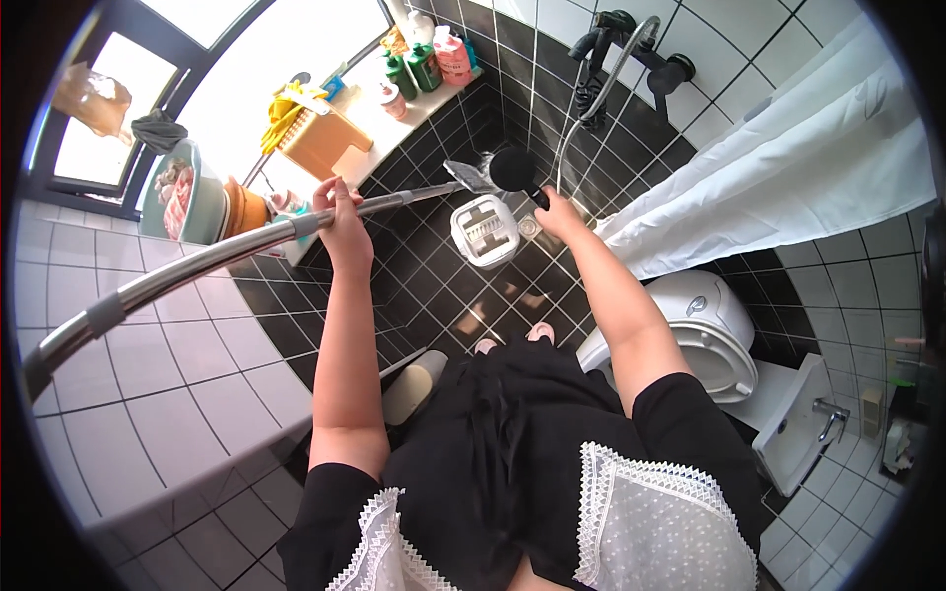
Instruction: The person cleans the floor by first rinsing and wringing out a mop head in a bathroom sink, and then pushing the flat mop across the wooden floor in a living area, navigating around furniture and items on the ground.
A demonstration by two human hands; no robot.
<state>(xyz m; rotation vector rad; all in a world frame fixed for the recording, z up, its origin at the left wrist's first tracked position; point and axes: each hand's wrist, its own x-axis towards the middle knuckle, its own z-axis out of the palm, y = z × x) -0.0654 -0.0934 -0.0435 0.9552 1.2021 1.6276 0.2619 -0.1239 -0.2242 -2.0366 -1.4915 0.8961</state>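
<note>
My left hand [343, 225] is wrapped round the metal pole of a mop [258, 239], which slants from the lower left toward the far corner. At the pole's far end is a flat, greyish mop head [471, 177], raised above a white bucket [483, 258] with a slotted insert. In my right hand [560, 216] is the handle of a black shower head [512, 169], held close beside the mop head. Something pale and shiny shows between the two, perhaps water. The shower head partly covers the mop head's right end.
A metal hose [565, 148] runs from the black wall tap [616, 44]. To the right hang a white curtain [769, 163], a toilet [695, 305] and a sink [800, 433]. Bottles [424, 67] and yellow gloves [293, 110] sit on the window ledge. A round drain [529, 228] lies beside the bucket.
</note>
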